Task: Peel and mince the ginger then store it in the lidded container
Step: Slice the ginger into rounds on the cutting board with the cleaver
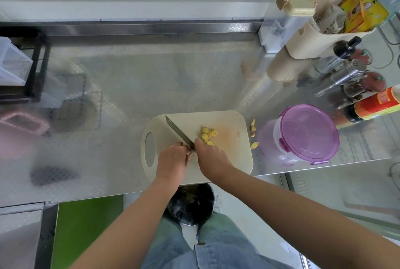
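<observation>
Since the ginger lies only in coarse yellow chunks, the step in hand looks like the mincing. It is being done on the steel counter (129, 95), where the cream cutting board (227, 121) sits just left of the lidded container (309, 132), its purple lid on. The left hand (173, 158) has its fingers curled round the handle of the knife (178, 132), whose blade slants away across the board. The right hand (211, 156) lies over the near edge of the ginger (207, 133), thumb beside the blade; whether its fingers pinch a piece or merely press on it cannot be told. To do this well, tuck those fingertips back behind the knuckles, keep the chunks gathered in a tight heap mid-board, and rock the blade through them repeatedly. Peel scraps (252, 126) lie just off the board's right edge.
</observation>
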